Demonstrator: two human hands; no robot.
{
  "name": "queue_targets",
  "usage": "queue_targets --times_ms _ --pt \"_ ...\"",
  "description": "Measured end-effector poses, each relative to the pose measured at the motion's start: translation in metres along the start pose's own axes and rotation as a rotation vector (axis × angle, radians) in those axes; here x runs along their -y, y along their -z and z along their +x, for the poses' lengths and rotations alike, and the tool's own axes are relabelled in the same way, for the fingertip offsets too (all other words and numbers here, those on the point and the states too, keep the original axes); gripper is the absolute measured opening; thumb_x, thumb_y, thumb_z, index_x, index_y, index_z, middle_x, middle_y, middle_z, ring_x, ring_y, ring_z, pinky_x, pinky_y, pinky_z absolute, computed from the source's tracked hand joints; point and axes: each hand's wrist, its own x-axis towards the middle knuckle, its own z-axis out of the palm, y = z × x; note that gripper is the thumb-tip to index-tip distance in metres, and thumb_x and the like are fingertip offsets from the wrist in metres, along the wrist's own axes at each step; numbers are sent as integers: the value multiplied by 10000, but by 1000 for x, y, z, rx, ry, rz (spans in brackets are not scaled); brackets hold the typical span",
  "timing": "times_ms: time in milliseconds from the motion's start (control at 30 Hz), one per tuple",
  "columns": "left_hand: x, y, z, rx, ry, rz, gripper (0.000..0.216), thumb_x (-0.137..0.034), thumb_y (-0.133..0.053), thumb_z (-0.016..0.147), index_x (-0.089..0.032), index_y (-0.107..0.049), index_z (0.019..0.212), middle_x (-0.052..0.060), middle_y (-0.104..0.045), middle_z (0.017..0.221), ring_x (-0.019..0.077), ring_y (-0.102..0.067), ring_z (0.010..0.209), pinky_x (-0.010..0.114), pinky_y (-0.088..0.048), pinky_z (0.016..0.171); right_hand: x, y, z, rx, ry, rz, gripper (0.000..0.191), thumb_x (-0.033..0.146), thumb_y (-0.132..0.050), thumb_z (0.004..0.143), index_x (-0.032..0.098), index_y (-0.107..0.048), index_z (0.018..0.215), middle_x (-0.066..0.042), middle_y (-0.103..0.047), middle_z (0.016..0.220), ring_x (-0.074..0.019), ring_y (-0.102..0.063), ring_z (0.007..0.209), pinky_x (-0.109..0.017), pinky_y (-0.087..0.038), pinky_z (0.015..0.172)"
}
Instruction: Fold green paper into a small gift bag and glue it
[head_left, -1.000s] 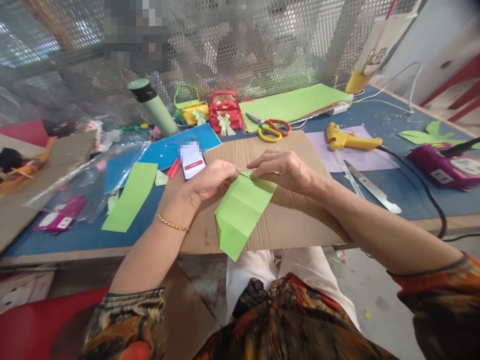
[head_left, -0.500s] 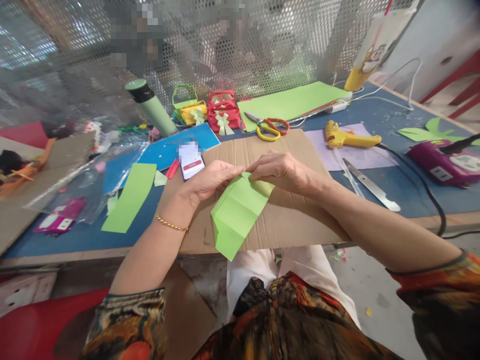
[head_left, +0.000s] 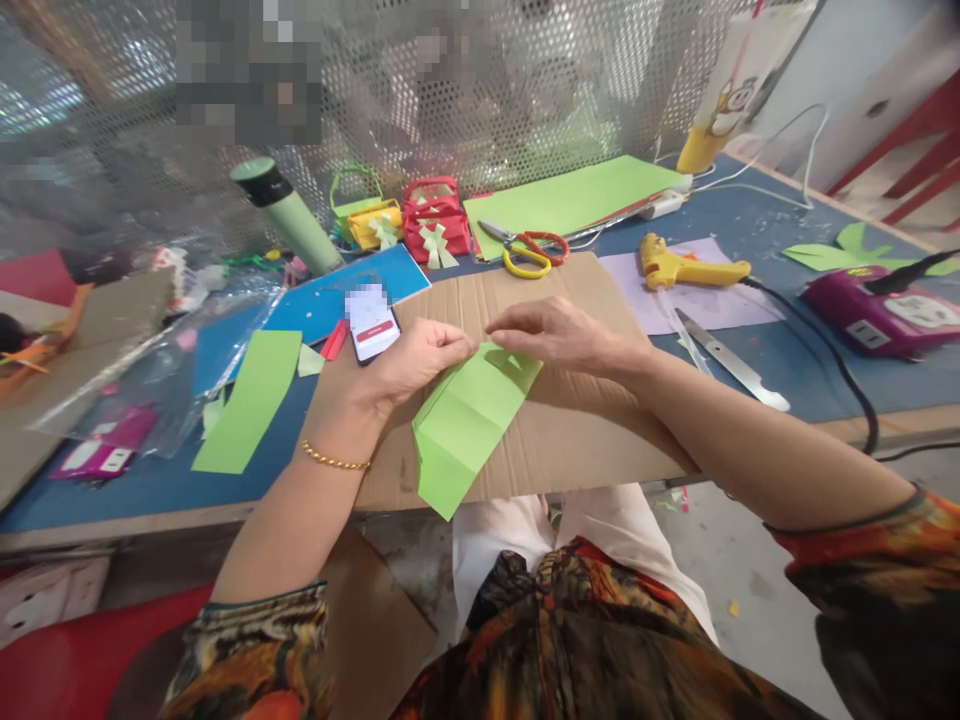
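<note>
A folded piece of light green paper (head_left: 469, 425), with crease lines and a cut-in lower corner, slants over the cardboard's front part. My left hand (head_left: 420, 360) is closed, thumb and forefinger pinching the paper's top left corner. Over the upper edge of the paper, my right hand (head_left: 559, 335) hovers with bent fingers; thumb and forefinger look slightly apart near the left fingertips. The right hand's other fingers partly hide the top edge. Beneath both hands is a brown cardboard sheet (head_left: 592, 420). A phone (head_left: 373, 325) lies beside my left hand.
Scissors (head_left: 525, 250), a yellow glue gun (head_left: 690, 268) and a knife blade (head_left: 735, 360) lie beyond my hands. Small red paper bags (head_left: 435, 222) and a green bottle (head_left: 289, 215) stand behind. A green strip (head_left: 249, 400) is left; a purple power socket (head_left: 877, 310) is right.
My right fingers have loosened and risen slightly from the paper's upper edge. The left hand keeps its pinch. The whole view has shifted a little.
</note>
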Motion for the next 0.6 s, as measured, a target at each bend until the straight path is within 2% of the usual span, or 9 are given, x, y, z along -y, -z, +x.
queue_targets --times_ms 67,133,233,333,600 --pt "-2 -1 -2 19 -31 3 303 -398 -715 797 -151 -605 660 -19 -561 608 91 -490 539 210 -373 496 1 -3 1 38 -18 35 351 455 -619 897 135 -743 821 -4 -623 674 -103 -490 608 -270 -364 585" --pt "-5 -2 -3 34 -71 13 304 -415 -737 771 -148 -625 677 -24 -552 610 87 -474 543 207 -369 491 1 -5 1 65 -39 124 408 527 -654 873 149 -692 724 26 -541 619 -84 -421 577 -267 -308 552" --pt "-8 -2 -5 41 -113 41 291 -413 -734 777 -143 -652 705 -26 -555 621 86 -467 559 204 -376 499 0 -6 0 92 -95 280 456 602 -704 816 153 -689 737 23 -555 645 -86 -433 590 -264 -290 540" --pt "-8 -1 -5 41 -119 53 298 -419 -716 790 -136 -666 714 -21 -565 627 89 -478 572 209 -393 513 -2 -6 0 110 -149 384 439 592 -767 746 157 -707 762 8 -606 678 -97 -479 607 -260 -317 541" --pt "-7 -2 -5 53 -71 -8 303 -432 -746 769 -134 -696 739 -1 -629 655 107 -540 584 218 -438 517 -3 -9 0 93 -223 448 439 576 -846 660 167 -721 755 -1 -656 698 -107 -530 621 -255 -379 549"
